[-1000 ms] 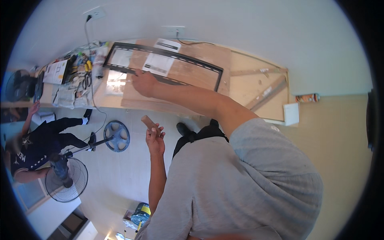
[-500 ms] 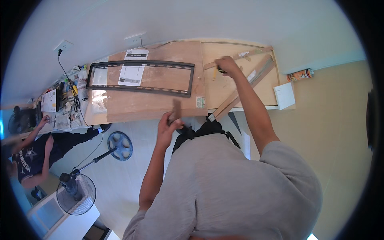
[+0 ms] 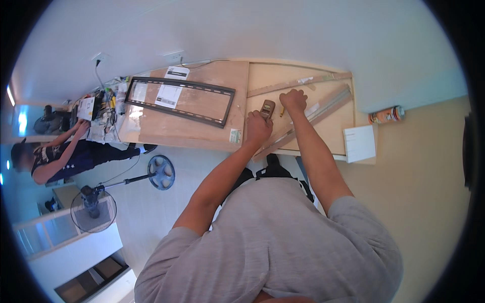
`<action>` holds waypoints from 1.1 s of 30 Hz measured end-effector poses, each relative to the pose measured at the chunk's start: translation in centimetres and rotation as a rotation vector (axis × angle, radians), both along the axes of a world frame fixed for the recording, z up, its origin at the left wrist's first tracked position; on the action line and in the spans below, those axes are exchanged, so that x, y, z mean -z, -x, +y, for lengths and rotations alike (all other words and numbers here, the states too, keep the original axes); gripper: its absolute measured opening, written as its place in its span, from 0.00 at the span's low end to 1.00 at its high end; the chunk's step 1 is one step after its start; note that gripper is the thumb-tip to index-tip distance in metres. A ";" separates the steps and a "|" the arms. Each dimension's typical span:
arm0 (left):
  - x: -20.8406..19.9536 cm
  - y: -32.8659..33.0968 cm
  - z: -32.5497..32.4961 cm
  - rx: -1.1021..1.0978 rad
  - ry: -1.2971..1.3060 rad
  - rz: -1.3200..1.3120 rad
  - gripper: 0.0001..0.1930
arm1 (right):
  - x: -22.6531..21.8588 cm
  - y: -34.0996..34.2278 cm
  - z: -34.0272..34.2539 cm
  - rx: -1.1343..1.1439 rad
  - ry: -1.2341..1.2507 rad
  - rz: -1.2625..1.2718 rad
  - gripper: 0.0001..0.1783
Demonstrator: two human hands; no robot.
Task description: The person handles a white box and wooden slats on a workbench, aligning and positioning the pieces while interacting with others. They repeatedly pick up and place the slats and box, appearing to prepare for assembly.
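My left hand [image 3: 258,129] is closed round the lower end of a brown handheld device with a small dark screen [image 3: 268,107], held over the pale wooden panel [image 3: 328,121]. Just right of it, my right hand [image 3: 294,101] is curled, knuckles up, low over the same panel. A narrow yellow strip [image 3: 282,111] shows at its fingers; the rest of what it holds is hidden under the hand. Wooden strips [image 3: 323,108] lie slanting across the panel beside my right forearm. Another thin wooden strip [image 3: 273,90] lies beyond both hands.
A black slotted metal frame [image 3: 202,117] and a printed sheet [image 3: 168,96] lie on the brown board [image 3: 202,136]. Tools and packaging crowd the bench's left end by another person [image 3: 58,159]. A fan [image 3: 93,204] stands behind. A white box [image 3: 359,144] and an orange can [image 3: 386,114] are at right.
My left hand has moved up and right, from near my waist to the panel, bringing the brown device. My right hand has shifted slightly right and lower. The view has turned slightly.
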State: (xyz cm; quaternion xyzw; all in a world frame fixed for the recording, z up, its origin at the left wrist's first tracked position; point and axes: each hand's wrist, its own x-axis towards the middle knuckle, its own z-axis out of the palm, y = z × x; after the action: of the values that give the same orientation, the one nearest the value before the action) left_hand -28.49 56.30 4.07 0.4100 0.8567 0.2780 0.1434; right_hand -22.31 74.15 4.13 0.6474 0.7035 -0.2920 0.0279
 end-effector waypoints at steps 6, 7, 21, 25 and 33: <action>1.7 -1.1 1.4 -0.055 0.177 0.113 0.14 | 2.9 0.0 -0.2 -0.137 -0.064 0.071 0.32; 1.4 -1.6 1.3 -0.157 0.167 0.038 0.14 | 2.5 -0.3 -0.2 -0.112 -0.056 0.110 0.33; -8.6 -4.4 -10.1 0.023 -0.281 -0.186 0.10 | -1.0 -3.3 -0.4 -0.334 -0.340 0.088 0.29; -17.3 -5.6 -19.7 -0.120 -0.578 -0.329 0.11 | -1.4 -3.3 -1.7 -0.374 -0.545 0.286 0.23; -40.9 -18.2 -42.5 -0.104 -1.405 -0.032 0.09 | -5.2 -0.5 -15.8 -0.727 -0.475 0.924 0.22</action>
State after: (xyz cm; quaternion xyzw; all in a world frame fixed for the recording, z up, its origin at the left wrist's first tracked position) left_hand -10.25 13.80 44.99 0.3599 0.4908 0.7779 -0.1562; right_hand -21.82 58.34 9.31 0.1626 0.8634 -0.3493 -0.3256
